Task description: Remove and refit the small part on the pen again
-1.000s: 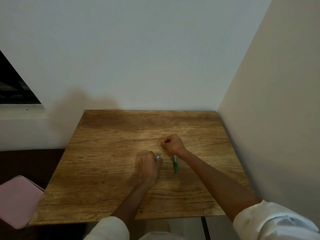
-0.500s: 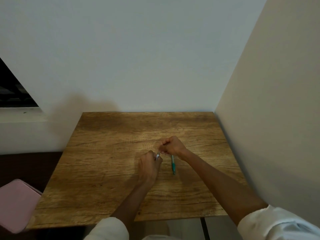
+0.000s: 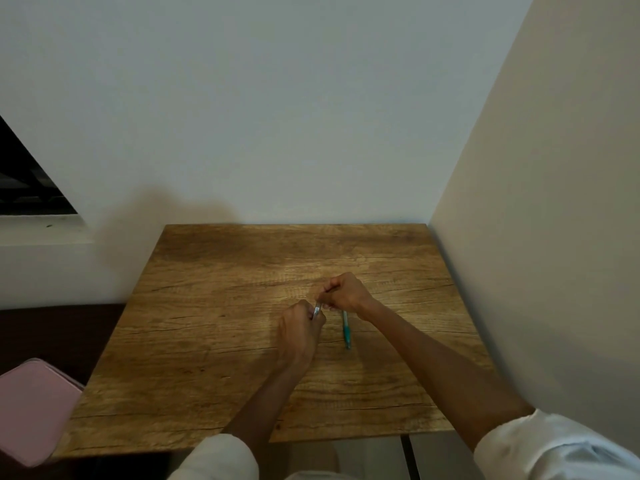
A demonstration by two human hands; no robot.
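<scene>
With both hands I grip one small silvery pen part, left hand and right hand meeting over the counter, while the green pen lies untouched.

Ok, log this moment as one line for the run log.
left hand: grips small silvery piece | right hand: pinches thin part | green pen: lying on wooden table

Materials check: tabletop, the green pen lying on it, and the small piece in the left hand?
Tabletop: wood or wood-look laminate, matte; visible grain lines and knots, so veneer can't be ruled out. Green pen: likely plastic, slightly glossy teal barrel. Small piece held by the left hand and touched by the right hand: pale, shiny, metal or clear plastic; too small to tell.
</scene>
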